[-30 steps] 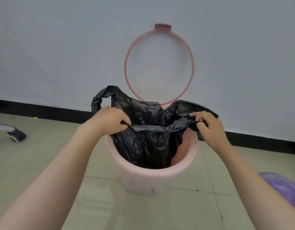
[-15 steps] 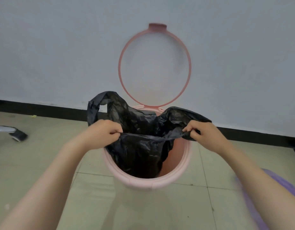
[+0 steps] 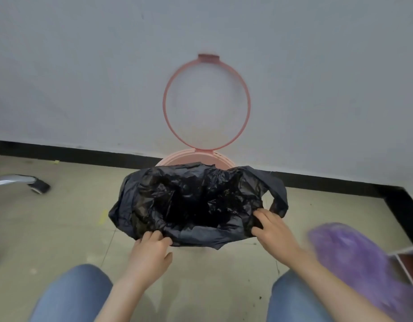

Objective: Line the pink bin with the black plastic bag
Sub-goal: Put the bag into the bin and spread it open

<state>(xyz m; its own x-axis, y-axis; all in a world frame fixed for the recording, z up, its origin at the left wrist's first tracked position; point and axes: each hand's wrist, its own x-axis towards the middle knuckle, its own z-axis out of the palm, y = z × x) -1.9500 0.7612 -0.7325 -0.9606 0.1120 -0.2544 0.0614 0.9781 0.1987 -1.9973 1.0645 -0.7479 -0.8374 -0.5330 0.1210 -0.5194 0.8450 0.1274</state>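
The black plastic bag (image 3: 196, 201) lies spread open over the mouth of the pink bin (image 3: 191, 156), hiding nearly all of it; only the bin's far rim shows. The bin's pink ring lid (image 3: 206, 103) stands upright against the wall. My left hand (image 3: 152, 249) grips the bag's near edge at the front left. My right hand (image 3: 273, 228) holds the bag's edge at the front right, beside a loop handle (image 3: 278, 196) of the bag.
A white wall with a black skirting board (image 3: 84, 154) runs behind the bin. A chair leg with a caster (image 3: 35, 184) lies on the tiled floor at left. A purple object (image 3: 354, 259) sits at right. My knees in blue jeans (image 3: 70, 296) fill the bottom.
The bag has been pulled wide over the bin's rim and toward me. Both hands came down to the near edge. The view now looks down more steeply, with my knees showing.
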